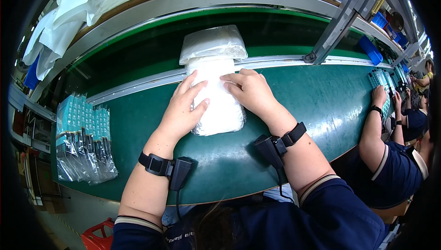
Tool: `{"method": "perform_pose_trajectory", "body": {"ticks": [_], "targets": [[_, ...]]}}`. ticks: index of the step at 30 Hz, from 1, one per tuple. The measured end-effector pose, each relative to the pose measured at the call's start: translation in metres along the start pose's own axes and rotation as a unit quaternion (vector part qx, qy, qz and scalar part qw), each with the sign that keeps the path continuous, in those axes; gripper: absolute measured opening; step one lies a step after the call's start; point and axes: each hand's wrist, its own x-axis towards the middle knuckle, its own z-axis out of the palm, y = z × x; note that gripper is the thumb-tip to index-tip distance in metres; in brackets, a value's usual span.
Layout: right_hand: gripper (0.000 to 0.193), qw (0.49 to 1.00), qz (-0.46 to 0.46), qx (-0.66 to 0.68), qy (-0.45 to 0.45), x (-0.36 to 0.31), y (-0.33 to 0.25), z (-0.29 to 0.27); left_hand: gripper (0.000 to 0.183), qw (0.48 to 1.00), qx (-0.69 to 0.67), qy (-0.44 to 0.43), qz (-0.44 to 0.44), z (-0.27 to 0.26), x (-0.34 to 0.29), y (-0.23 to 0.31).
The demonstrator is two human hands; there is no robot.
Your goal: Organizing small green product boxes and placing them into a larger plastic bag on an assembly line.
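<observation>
A white stack of thin plastic bags (216, 100) lies lengthwise in front of me on the green tabletop. Its far end carries a folded bundle of clear plastic (213, 44) that reaches over the metal rail. My left hand (184, 105) rests on the stack's left edge, fingers spread and thumb lying on top. From the right, my right hand (250, 89) touches the upper right part of the stack with its fingertips, the fingers stretched and apart. Neither hand grips anything that I can see.
At the left, several clear packets with teal cards (85, 135) overlap on the green table (303, 98). A metal post (344, 25) rises from the rail (138, 84) at the back right. Co-workers' arms (372, 130) handle similar packets at the far right. A red stool (98, 234) stands below left.
</observation>
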Motion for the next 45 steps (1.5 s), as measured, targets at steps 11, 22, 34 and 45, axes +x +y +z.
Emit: {"method": "perform_pose_trajectory", "body": {"ticks": [11,22,34,45], "targets": [[0.024,1.000,-0.005,0.008,0.005,0.000,0.000,0.001,0.044,1.000,0.017,-0.017,-0.007,-0.001,-0.001,-0.001],[0.016,0.993,-0.037,0.050,0.100,0.003,-0.004,-0.005,0.045,0.999,0.030,-0.020,-0.004,-0.001,-0.001,-0.001],[0.027,0.995,-0.088,0.035,0.020,0.000,-0.007,-0.004,0.032,0.999,0.024,0.024,0.041,-0.003,0.000,0.000],[0.028,0.994,-0.087,0.063,-0.027,0.001,-0.003,0.001,0.033,0.999,0.037,0.003,0.033,-0.002,-0.001,-0.001]]}}
